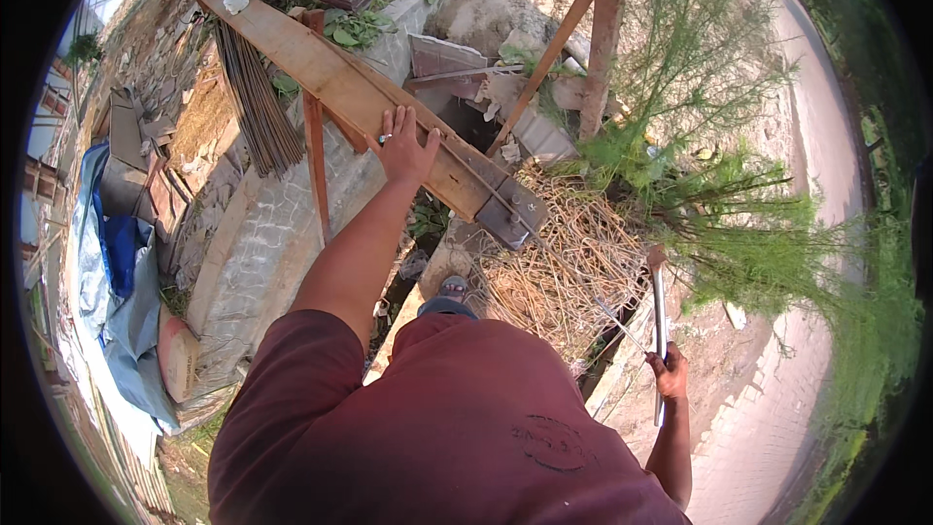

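Observation:
My left hand (400, 146) lies flat on a long wooden plank (335, 73), fingers stretched out and a ring on one of them. A thin metal rod (573, 277) runs along the plank from beside this hand, over a dark metal plate (515, 212) at the near end, and on toward my right hand. Whether the left palm presses on the rod is hidden. Low on the right, my right hand (669, 372) is closed around a silver-grey metal bar (660, 306) with a rusty brown head. The rod's end comes close to this hand; contact there cannot be made out.
Wooden legs (316, 160) hold up the plank. Many bent rod pieces (559, 282) lie heaped below its end. Straight rods (255, 102) lean at left, near a blue tarp (107, 282). A feathery green plant (719, 194) and slanted posts (604, 39) stand right of the plank.

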{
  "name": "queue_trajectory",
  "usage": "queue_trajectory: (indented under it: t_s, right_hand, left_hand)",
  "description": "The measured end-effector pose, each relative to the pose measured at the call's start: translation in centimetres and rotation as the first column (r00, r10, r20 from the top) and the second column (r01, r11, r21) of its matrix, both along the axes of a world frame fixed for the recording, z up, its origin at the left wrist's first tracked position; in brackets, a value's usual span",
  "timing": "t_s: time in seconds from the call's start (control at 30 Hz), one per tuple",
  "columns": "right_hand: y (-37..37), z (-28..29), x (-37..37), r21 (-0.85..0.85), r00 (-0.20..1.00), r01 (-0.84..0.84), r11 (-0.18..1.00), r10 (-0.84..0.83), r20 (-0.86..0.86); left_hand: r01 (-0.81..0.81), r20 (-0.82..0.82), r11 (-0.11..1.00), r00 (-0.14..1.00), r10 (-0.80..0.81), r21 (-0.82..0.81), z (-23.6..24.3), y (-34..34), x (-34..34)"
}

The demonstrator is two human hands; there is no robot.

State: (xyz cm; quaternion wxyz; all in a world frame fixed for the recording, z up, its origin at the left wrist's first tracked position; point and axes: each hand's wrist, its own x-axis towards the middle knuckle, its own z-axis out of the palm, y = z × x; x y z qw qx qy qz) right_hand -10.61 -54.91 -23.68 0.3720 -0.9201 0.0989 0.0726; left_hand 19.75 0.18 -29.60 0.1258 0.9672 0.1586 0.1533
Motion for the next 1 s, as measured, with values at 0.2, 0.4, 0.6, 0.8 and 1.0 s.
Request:
queue_trajectory:
  t_s: [0.2, 0.4, 0.6, 0.8, 1.0]
  right_hand:
    - [2.1, 6.5, 5.5, -0.167, 0.997, -0.052, 0.985, 0.061, 0.053]
    - [4.8, 4.7, 17.1, -0.593, 0.918, -0.314, 0.742, 0.397, 0.01]
    - [6.0, -0.7, 25.4, -0.589, 0.658, -0.458, 0.666, 0.7, 0.279]
    - [8.3, -1.6, 29.6, -0.741, 0.567, -0.433, 0.513, 0.794, 0.219]
    - [9.4, -1.5, 33.9, -0.752, 0.506, -0.47, 0.462, 0.839, 0.199]
  left_hand:
    - [0.03, -0.023, 0.999, 0.999, -0.029, 0.03, -0.5, -0.1, 0.8]
    - [0.033, -0.001, 0.998, 0.999, -0.033, 0.05, -0.8, 0.4, 0.6]
    - [0.041, 0.022, 0.998, 0.999, -0.042, 0.041, -0.6, 0.3, 0.6]
    - [0.026, 0.04, 0.999, 0.999, -0.027, 0.023, -0.9, 0.1, 0.5]
    - [0.018, 0.043, 1.0, 0.999, -0.018, 0.007, -0.7, 0.2, 0.6]
